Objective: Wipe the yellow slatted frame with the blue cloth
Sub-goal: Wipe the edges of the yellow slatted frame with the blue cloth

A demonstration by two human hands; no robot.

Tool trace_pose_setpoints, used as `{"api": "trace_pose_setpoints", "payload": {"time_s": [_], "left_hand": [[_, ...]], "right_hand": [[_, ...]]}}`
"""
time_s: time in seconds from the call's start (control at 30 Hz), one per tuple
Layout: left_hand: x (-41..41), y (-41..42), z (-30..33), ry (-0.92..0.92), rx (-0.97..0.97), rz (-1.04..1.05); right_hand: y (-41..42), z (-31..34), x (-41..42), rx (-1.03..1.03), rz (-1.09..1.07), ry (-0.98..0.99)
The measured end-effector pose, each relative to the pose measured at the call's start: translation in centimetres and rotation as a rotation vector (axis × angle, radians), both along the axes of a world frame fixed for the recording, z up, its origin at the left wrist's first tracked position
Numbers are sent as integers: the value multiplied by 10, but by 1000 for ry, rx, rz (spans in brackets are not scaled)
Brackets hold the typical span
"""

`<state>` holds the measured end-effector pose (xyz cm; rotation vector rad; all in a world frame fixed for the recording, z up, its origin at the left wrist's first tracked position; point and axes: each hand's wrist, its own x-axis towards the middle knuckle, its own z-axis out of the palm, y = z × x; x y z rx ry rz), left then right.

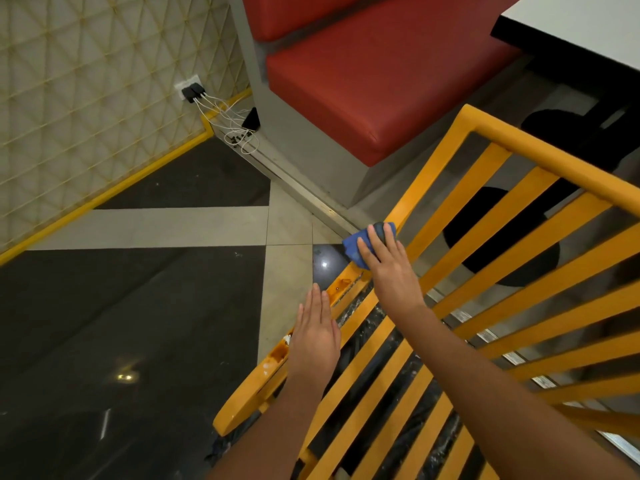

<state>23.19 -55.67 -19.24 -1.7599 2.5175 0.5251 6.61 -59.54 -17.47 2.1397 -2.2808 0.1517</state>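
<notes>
Right hand [389,268] lies flat, fingers straight and slightly spread, pressing the small folded blue cloth [360,245] down onto the left side rail of the yellow-orange painted slatted frame [519,268]. Cloth sits about halfway along that rail, bunched under the fingertips, with a dark patch near its top edge; whether that is dirt or a fold, cannot tell. Left hand [317,337] is lower on the same rail, open, fingers straight and held together, palm down, apparently steadying the frame rather than gripping it.

Frame tilts across the lower right of the view, many parallel slats between two rails and a rounded top bar. Paint is glossy. The rail between the two hands shows brownish stains and a chipped or whitish spot near the left hand.

Risks, as I judge them: the cloth is only pressed, not held, so a fast stroke could leave it behind or drop it through a slat gap. The frame looks propped, not fixed; a hard push could slide or tip it, since the left hand has no real hold. Stains may smear instead of lifting.

Around: dark and pale tiled floor [138,306], red padded bench seat [374,91], white wall socket with black chargers [191,90].
</notes>
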Motion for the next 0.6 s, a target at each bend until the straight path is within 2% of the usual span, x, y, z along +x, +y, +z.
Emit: {"api": "trace_pose_setpoints", "payload": {"time_s": [0.07, 0.2, 0.3, 0.43, 0.6], "left_hand": [[1, -1, -1, 0, 9, -8], [2, -3, -2, 31, 46, -40], [2, -3, -1, 14, 22, -28], [3, -3, -4, -1, 5, -69], [11, -4, -6, -28, 29, -48]], "right_hand": [[7, -7, 16, 13, -20, -31], [28, -16, 36, 95, 86, -69], [20, -9, 15, 89, 199, -3], [3, 0, -6, 48, 79, 4], [22, -9, 35, 92, 47, -73]]}}
